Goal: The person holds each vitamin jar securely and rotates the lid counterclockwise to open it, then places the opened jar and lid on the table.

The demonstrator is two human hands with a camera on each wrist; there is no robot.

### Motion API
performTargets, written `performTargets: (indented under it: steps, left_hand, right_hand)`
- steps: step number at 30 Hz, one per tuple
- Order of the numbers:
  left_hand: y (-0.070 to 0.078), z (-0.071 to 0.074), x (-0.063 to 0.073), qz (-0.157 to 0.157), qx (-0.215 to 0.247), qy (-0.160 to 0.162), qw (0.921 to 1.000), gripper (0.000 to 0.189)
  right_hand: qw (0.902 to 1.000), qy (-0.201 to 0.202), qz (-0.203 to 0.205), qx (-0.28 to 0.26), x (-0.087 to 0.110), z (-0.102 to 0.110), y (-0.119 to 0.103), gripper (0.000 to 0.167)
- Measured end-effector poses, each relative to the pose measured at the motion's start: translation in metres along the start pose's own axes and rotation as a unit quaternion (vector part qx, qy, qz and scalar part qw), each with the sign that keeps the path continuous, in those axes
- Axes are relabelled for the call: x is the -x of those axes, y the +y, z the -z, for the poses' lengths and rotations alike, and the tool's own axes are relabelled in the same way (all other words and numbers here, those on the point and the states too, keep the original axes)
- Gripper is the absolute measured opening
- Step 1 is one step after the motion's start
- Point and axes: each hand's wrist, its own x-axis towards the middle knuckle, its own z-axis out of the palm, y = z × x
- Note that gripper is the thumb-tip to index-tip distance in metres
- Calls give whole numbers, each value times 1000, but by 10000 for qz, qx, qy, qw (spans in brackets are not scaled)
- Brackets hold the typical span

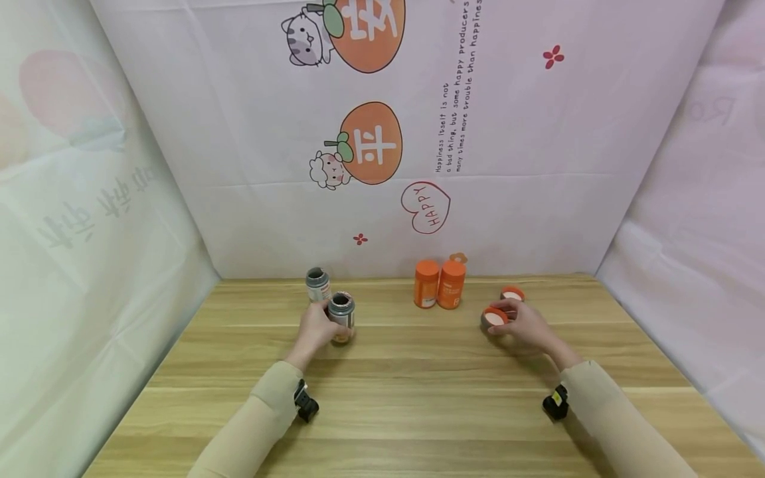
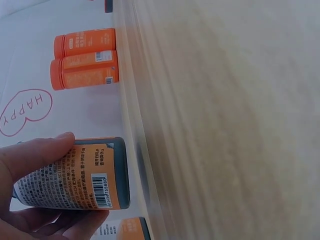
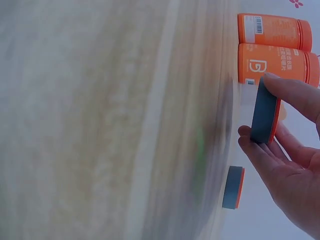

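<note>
My left hand [image 1: 317,328] grips a dark grey, uncapped bottle [image 1: 342,317] with an orange and white label, thumb on one side and fingers on the other. It is upright, its base close over the tabletop; the left wrist view shows its barcode label [image 2: 65,175]. Just behind stands a second uncapped grey bottle [image 1: 318,287]. At the right, my right hand [image 1: 528,326] pinches a round grey lid [image 3: 265,110] with an orange rim by its edges, white inside facing up. A matching lid [image 3: 233,187] lies on the table just behind it.
Two orange bottles [image 1: 426,284] with orange caps stand side by side at the back of the wooden table [image 1: 406,398], between my hands. Behind them rises a printed white cloth backdrop [image 1: 508,166]. White cloth [image 1: 705,252] also hangs along both sides.
</note>
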Motion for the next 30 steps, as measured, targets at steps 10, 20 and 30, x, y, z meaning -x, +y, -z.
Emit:
performTargets:
  steps: [10, 20, 30]
  left_hand:
    - [-8, 5, -3, -14, -132, 162, 9998, 64]
    - [-12, 13, -6, 151, -165, 162, 9996, 64]
    - [-16, 19, -7, 154, -288, 317, 9990, 59]
  right_hand:
    - [9995, 125, -37, 281, -4, 6, 10, 65]
    - [9990, 224, -43, 378, -2, 12, 15, 66]
    - [9983, 221, -159, 510, -4, 17, 23, 65]
